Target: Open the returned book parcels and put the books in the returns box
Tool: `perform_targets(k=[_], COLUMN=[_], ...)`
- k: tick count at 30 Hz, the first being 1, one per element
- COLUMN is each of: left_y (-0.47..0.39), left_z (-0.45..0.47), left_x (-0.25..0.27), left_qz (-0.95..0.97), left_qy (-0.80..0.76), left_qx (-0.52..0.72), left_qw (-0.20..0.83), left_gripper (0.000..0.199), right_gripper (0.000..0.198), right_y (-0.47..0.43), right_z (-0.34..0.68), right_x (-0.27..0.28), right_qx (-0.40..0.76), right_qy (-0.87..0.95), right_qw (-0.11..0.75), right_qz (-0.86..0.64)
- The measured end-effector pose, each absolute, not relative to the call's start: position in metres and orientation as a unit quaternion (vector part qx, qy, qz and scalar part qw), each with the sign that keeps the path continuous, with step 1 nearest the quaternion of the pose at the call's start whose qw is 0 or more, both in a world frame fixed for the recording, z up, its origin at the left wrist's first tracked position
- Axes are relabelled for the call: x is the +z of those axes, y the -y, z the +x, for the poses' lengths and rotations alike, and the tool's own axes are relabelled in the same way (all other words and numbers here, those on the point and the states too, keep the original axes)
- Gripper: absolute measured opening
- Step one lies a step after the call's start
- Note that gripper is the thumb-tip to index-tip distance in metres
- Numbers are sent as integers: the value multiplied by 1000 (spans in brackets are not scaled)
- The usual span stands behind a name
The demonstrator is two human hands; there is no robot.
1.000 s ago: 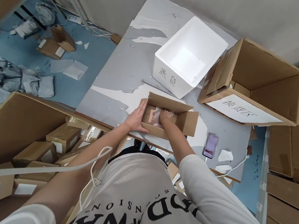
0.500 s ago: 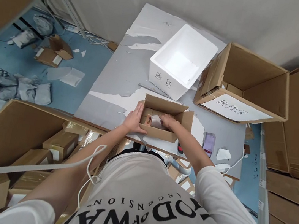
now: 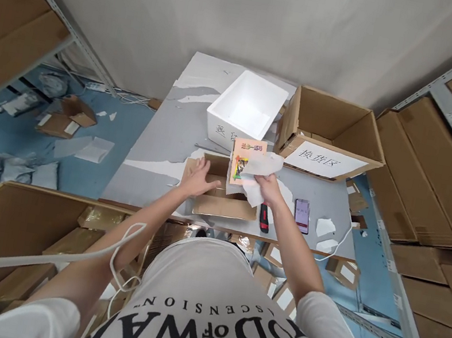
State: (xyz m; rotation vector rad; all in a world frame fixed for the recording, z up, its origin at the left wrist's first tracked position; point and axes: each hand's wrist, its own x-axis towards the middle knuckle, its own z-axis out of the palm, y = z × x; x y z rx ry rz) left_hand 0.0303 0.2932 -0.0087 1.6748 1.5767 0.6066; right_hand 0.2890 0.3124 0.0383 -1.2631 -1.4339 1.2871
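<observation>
Two hands over a small open carton (image 3: 225, 209) — printed packet raised at right.
The right hand (image 3: 269, 187) grips an orange printed packet (image 3: 250, 156), partly covered by loose white wrapping (image 3: 268, 166), above the carton's right part; the left hand (image 3: 198, 178), fingers spread, is at the carton's left end. Just beside the right wrist, on the person's side, lies a red-and-black tool (image 3: 264, 218); farther right of that hand are a phone (image 3: 301, 215) and torn white scraps (image 3: 325, 227). Beyond both hands stands a white foam box (image 3: 213, 123) — and, beyond the right hand and to its right, a large labelled carton (image 3: 289, 122). Below the left forearm is a big carton (image 3: 30, 190) holding brown boxes (image 3: 73, 241).
</observation>
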Motion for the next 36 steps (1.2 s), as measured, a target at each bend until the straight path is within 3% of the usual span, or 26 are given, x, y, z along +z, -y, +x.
perform_targets(k=[3, 6, 11, 18, 23, 25, 30, 36], left_y=[-284, -272, -262, -252, -246, -244, -243, -250], left_z=[57, 83, 97, 78, 77, 76, 57, -16], left_x=[12, 24, 27, 31, 29, 28, 27, 33], left_qz=[619, 513, 398, 420, 453, 454, 450, 398], left_qy=[-475, -381, -478, -494, -482, -473, -470, -546], left_qx=[402, 476, 527, 483, 441, 437, 418, 452], left_qw=[479, 604, 579, 588, 606, 615, 634, 582], left_gripper=[119, 104, 70, 56, 52, 53, 50, 47], right_gripper=[55, 65, 84, 62, 51, 46, 38, 42], right_y=[-292, -279, -268, -302, -327, -327, -328, -340], right_z=[271, 248, 242, 309, 303, 296, 295, 312], right_x=[33, 28, 29, 76, 105, 106, 105, 109], right_qx=[529, 517, 486, 490, 459, 451, 472, 461], right_qy=[516, 500, 551, 592, 707, 724, 692, 591], right_qw=[445, 452, 434, 406, 265, 246, 296, 448], right_qz=[-507, -528, -521, -495, -468, -461, -458, -488])
